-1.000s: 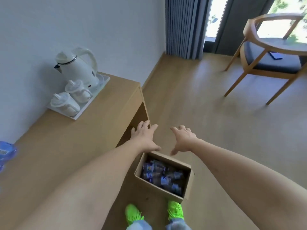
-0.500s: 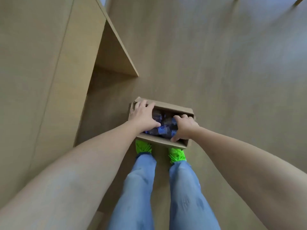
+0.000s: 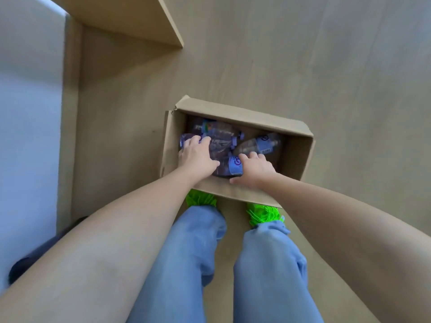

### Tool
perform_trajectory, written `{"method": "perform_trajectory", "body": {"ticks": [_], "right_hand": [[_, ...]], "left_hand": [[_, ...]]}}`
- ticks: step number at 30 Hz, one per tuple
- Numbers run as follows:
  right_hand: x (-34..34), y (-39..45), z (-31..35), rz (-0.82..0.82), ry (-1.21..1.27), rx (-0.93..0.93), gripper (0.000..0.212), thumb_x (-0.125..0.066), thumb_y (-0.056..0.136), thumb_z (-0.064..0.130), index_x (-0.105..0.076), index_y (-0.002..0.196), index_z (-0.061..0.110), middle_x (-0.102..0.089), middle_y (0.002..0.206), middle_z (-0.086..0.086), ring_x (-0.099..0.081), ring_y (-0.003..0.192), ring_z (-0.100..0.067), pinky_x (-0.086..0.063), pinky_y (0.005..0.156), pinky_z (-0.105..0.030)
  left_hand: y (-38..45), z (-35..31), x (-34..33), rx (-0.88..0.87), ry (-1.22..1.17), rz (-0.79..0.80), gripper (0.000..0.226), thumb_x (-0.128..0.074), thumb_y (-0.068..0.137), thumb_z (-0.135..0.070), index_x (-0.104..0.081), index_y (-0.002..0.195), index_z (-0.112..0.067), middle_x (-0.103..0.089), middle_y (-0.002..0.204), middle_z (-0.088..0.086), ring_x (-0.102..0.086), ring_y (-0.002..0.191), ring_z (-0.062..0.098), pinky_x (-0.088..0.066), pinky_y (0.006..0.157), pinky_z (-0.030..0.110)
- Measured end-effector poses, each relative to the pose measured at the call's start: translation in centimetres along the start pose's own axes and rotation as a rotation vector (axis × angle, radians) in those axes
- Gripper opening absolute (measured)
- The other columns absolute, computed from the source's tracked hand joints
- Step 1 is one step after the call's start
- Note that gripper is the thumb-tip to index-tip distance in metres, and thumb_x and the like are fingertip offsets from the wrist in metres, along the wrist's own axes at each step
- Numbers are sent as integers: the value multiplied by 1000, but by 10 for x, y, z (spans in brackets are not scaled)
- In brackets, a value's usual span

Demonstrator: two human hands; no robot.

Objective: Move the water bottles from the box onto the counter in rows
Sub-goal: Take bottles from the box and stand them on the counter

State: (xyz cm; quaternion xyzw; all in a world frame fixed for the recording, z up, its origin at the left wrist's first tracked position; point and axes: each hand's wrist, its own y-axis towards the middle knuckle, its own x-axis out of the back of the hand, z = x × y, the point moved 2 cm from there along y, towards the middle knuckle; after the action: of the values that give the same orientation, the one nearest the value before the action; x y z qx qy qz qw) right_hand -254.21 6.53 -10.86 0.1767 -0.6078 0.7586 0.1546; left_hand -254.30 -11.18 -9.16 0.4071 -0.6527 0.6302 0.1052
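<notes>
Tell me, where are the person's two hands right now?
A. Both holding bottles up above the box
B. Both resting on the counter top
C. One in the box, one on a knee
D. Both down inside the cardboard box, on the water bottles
D: the left hand and the right hand both reach into the open cardboard box on the floor, lying on the water bottles piled in it.

Matt cardboard box (image 3: 235, 194); glossy (clear plastic) bottles (image 3: 261, 143).
</notes>
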Motion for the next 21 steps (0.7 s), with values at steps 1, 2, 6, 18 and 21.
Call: {"method": "perform_trajectory", "body": {"ticks": [1, 2, 6, 18, 21], "right_hand": [[-9, 14, 0, -9, -22, 9, 79, -68, 72, 65, -43, 131, 19, -46, 130, -13, -42, 120, -35, -42, 94, -47], [-17, 27, 1, -16, -47, 22, 79, -67, 71, 65, -44, 130, 19, -47, 129, -13, -43, 120, -35, -41, 94, -47], [-48, 73, 7, 2, -131, 71, 93, -66, 70, 65, -31, 145, 22, -41, 141, -14, -39, 128, -37, -33, 101, -53], [-64, 118, 13, -11, -357, 170, 51, -64, 73, 22, -54, 123, 15, -55, 120, -14, -46, 114, -39, -39, 94, -56], [-56, 107, 9, 4, -295, 135, 55, -65, 72, 21, -49, 124, 17, -54, 119, -14, -48, 111, -38, -42, 87, -51]], "left_hand": [[12, 4, -9, -5, -4, -13, 72, -71, 75, -46, -42, 137, -24, -40, 143, 4, -32, 133, 27, -37, 104, 42], [22, 8, -17, -13, 3, -29, 71, -71, 75, -45, -43, 136, -22, -42, 140, 4, -34, 132, 28, -38, 103, 43], [59, 21, -44, -58, 75, -59, 78, -75, 71, -38, -39, 139, -24, -42, 138, 6, -36, 129, 31, -38, 104, 47], [115, 21, -63, -106, 309, -14, 93, -79, 66, -27, -29, 144, -20, -47, 132, 11, -44, 122, 35, -43, 95, 56], [107, 19, -49, -104, 228, -8, 92, -82, 57, -31, -35, 136, -23, -50, 124, 11, -51, 112, 36, -52, 82, 50]]}}
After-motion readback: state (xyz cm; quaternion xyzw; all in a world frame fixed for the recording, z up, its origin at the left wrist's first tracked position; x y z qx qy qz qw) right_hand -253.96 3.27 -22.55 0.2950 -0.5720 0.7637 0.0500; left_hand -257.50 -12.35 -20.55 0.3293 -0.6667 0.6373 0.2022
